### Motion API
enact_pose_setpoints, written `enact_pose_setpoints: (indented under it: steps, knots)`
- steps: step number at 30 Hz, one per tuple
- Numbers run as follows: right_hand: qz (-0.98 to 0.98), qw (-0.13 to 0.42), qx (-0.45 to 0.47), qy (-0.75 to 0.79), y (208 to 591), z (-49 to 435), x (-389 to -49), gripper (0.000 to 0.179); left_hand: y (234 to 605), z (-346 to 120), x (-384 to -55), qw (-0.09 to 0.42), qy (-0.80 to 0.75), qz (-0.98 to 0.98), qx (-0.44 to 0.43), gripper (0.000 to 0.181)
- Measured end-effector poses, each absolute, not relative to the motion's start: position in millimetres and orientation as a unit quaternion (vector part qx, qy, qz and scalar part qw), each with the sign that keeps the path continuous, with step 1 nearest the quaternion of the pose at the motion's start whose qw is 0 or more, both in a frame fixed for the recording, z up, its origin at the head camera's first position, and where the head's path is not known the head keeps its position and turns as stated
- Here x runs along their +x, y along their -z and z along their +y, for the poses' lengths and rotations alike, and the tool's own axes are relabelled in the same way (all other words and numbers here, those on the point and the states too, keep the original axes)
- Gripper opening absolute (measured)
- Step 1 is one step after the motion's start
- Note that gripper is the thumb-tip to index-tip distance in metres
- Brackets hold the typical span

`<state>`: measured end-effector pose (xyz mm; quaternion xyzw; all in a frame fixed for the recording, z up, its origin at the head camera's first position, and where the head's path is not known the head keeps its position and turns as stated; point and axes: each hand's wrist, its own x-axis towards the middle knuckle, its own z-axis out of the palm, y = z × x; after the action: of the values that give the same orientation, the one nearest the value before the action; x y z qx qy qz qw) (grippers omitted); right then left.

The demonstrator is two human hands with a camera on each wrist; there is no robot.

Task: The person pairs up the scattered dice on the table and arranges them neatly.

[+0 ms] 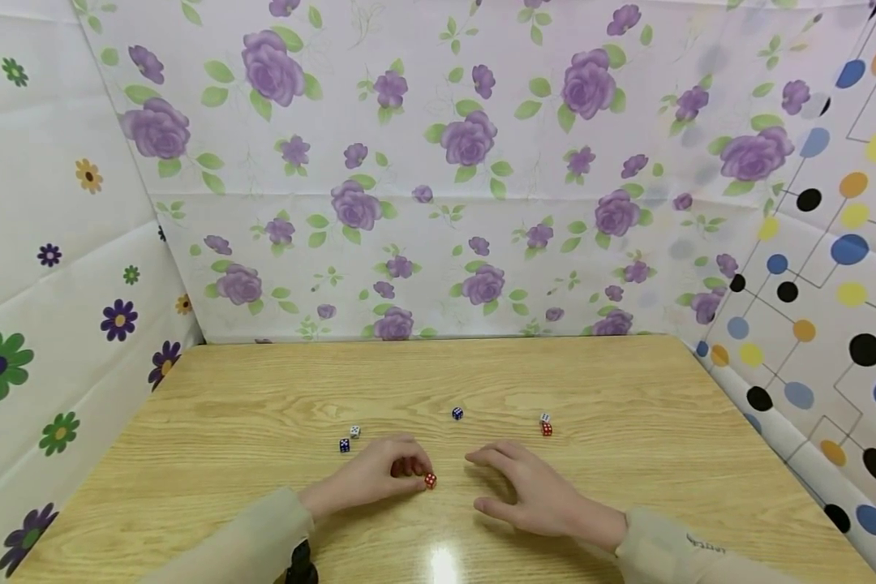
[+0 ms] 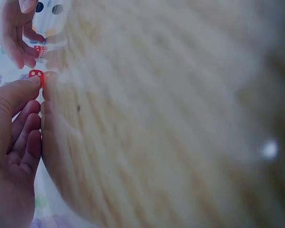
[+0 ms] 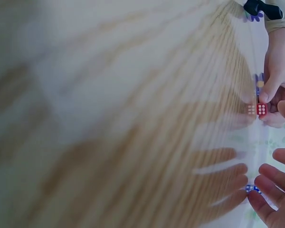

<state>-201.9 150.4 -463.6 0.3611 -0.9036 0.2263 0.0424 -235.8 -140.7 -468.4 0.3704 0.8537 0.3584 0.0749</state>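
Observation:
With thumb and fingertips my left hand (image 1: pixel 380 473) pinches a red die (image 1: pixel 431 481) with white pips, low at the tabletop in the middle of the head view. In the left wrist view the thumb lies against this die, and the other fingers curl loosely. My right hand (image 1: pixel 536 492) hovers over the table to the right, its fingers spread and relaxed, holding nothing. Beyond the gap between the hands lies a blue die (image 1: pixel 457 414). Past the right fingertips, a white die (image 1: pixel 545 418) and a second red die (image 1: pixel 547 429) sit side by side.
Behind the left hand lie another white die (image 1: pixel 354 431) and another blue die (image 1: pixel 345 445), close together. All rest on a glossy wooden table (image 1: pixel 277 381). A flowered curtain (image 1: pixel 438 243) hangs along its back edge, and patterned cloths hang on both sides.

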Motion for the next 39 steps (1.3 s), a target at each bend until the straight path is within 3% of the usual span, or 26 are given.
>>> enact_pose_setpoints:
  steps: [11, 25, 39]
  knots:
    - [-0.905, 0.026, 0.354, -0.236, 467, 149, -202, 0.04, 472, -135, -230, 0.031, -0.365, 0.86, 0.356, 0.009]
    - [-0.907, 0.05, 0.339, -0.245, 469, 135, -202, 0.03, 473, -122, -214, 0.045, -0.403, 0.861, 0.308, 0.011]
    - [-0.896, -0.016, 0.311, -0.316, 469, 120, -201, 0.02, 474, -119, -212, 0.051, -0.422, 0.853, 0.303, 0.012]
